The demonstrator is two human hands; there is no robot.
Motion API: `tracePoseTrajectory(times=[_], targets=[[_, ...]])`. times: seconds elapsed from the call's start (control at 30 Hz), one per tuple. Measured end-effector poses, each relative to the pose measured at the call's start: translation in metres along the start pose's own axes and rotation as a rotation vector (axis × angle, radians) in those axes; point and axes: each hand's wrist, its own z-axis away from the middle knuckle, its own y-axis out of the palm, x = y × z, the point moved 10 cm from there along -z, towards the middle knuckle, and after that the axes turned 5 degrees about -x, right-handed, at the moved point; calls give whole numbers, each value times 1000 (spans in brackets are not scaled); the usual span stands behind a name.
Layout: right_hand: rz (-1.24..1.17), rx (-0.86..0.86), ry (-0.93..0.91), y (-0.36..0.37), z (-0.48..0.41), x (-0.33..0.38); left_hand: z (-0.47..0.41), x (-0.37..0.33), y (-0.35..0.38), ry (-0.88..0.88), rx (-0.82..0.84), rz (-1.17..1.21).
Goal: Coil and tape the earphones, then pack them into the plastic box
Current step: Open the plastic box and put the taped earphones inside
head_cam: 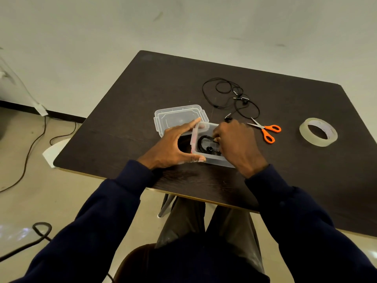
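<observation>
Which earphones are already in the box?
The coiled pair under the right hand, inside the plastic box. The other earphones lie loose and tangled on the table, behind the scissors.

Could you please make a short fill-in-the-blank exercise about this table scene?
1. The scissors have ____ handles.
2. The coiled earphones lie inside the plastic ____.
3. The lid lies on the table, ____ the box.
4. The roll of tape lies ____ on the table.

Missing words: orange; box; off; flat
</observation>
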Motion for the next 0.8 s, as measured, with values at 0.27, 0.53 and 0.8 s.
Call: tracePoseTrajectory(times=[0.27,0.53,0.8], targets=[[-309,58,24,7,-3,-9,-1,2,-1,14,-7,-10],[-472,44,129,1,5,-30,2,1,-1,0,-1,9],[-596,-248,212,-31,25,-62,4,-7,-5,23,-44,50]])
